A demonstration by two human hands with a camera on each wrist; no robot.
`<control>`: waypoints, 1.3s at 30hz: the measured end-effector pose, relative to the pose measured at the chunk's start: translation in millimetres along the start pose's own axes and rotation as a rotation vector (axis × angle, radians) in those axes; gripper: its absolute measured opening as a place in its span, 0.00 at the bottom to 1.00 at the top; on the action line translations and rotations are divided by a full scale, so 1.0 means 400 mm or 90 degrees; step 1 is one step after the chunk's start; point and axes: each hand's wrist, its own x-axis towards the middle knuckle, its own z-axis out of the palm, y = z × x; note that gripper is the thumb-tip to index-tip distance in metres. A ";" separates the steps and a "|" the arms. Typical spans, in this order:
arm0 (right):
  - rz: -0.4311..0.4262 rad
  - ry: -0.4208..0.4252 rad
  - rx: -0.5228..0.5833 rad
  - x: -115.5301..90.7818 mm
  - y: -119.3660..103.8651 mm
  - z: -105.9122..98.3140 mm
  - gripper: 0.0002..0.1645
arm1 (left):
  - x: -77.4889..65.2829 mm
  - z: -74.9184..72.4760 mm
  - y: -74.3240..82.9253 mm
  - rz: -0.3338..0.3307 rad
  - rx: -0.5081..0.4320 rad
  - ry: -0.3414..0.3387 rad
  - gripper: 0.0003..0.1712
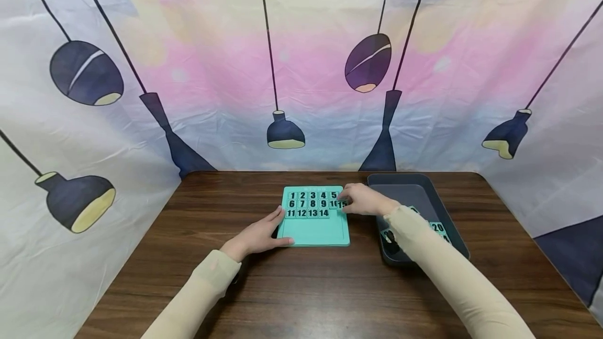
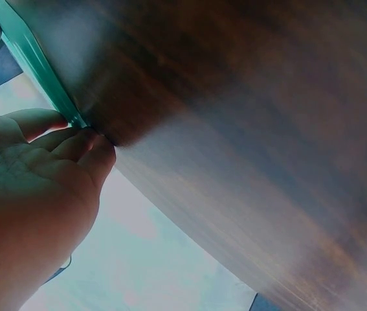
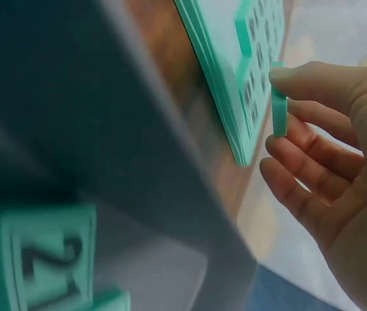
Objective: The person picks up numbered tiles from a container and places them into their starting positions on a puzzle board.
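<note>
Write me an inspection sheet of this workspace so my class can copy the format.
Surface: brown wood-look table.
Job's things: green board bearing number tiles 1 to 14 in three rows; dark tray holding more tiles, one reading 20.
Clutter: nothing seen.
Hands: left hand touches the board's left edge; right hand pinches tile 15 at the board's right side.
Cables: nothing seen, only printed lamp cords.
Surroundings: pastel cloth backdrop with printed lamps.
</note>
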 end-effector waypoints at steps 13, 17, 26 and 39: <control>-0.004 -0.056 -0.028 0.031 -0.032 0.042 0.20 | 0.002 0.006 0.003 -0.004 -0.002 -0.001 0.55; 0.002 -0.054 -0.045 0.034 -0.035 0.052 0.19 | 0.005 0.009 0.002 -0.001 -0.001 -0.003 0.56; 0.027 -0.035 -0.047 0.020 -0.030 0.056 0.22 | 0.005 0.015 0.001 0.010 -0.006 -0.010 0.56; 0.057 0.027 -0.005 -0.153 0.062 -0.103 0.17 | 0.002 -0.002 -0.001 -0.002 -0.009 -0.007 0.56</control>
